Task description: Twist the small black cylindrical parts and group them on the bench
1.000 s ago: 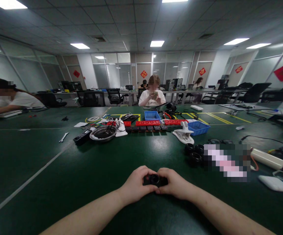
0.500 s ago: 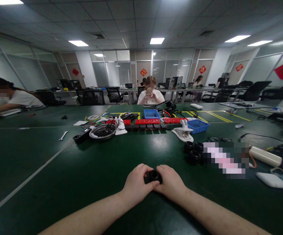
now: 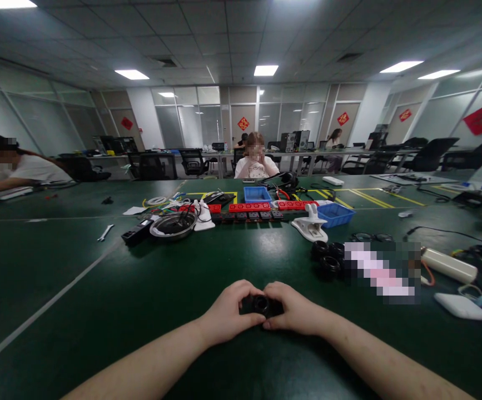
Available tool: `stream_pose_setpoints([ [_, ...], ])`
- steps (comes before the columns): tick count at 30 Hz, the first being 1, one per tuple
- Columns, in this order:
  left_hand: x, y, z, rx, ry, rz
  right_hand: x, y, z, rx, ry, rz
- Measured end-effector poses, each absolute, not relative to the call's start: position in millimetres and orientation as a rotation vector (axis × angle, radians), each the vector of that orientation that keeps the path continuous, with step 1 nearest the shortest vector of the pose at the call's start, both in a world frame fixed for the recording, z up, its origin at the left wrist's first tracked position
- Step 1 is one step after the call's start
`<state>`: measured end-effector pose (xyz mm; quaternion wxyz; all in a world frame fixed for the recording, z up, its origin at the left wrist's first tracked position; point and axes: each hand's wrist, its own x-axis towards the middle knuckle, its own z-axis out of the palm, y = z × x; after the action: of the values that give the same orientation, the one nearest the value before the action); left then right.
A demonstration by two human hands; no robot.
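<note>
A small black round part (image 3: 261,304) with a hole in its middle sits between my two hands, low over the green table (image 3: 140,300). My left hand (image 3: 227,311) is closed around its left side. My right hand (image 3: 291,309) is closed around its right side. Fingertips of both hands pinch the part. To the right and a little farther off lie several more black round parts (image 3: 328,259) in a cluster.
Across the table's middle stand a metal bowl (image 3: 173,225), red and black power strips (image 3: 251,210), two blue bins (image 3: 334,214), a white clamp (image 3: 309,228) and a wrench (image 3: 103,232). White devices (image 3: 460,306) lie at the right. One person sits opposite, another at the far left.
The black part has turned slightly in my fingers and my hands have shifted a little on the table. Otherwise the scene is the same.
</note>
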<state>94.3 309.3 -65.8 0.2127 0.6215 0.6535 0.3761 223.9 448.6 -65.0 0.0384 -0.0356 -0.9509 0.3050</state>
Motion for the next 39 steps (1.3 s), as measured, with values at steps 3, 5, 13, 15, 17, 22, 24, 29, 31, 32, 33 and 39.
stream_pose_setpoints([
  [3,95,309,-65,1.74,1.83,1.017,223,448,-67,-0.112,-2.909,0.937],
  [5,95,308,-65,1.754,1.838,1.012,223,448,-68,-0.111,-2.894,0.938],
  [13,96,308,-67,1.788,1.821,1.045,224,448,-67,-0.101,-2.896,0.958],
  [15,96,308,-66,1.796,1.813,1.054,224,449,-66,-0.087,-2.904,0.969],
  [17,96,308,-66,1.795,1.808,1.057,224,449,-65,-0.051,-2.91,0.985],
  [22,98,308,-63,1.776,1.827,1.085,225,451,-62,0.006,-2.917,1.018],
  [24,99,308,-62,1.772,1.826,1.098,225,451,-61,0.04,-2.92,1.025],
  [29,101,307,-62,1.736,1.856,1.083,224,452,-60,0.033,-2.914,1.06],
  [31,102,308,-63,1.704,1.89,1.058,224,451,-61,-0.042,-2.909,1.053],
  [32,103,308,-64,1.684,1.904,1.051,224,450,-61,-0.096,-2.907,1.044],
  [33,103,308,-64,1.661,1.916,1.046,224,449,-62,-0.151,-2.904,1.031],
  [39,110,309,-61,1.567,2.018,1.037,222,437,-69,-0.377,-2.91,0.709],
])
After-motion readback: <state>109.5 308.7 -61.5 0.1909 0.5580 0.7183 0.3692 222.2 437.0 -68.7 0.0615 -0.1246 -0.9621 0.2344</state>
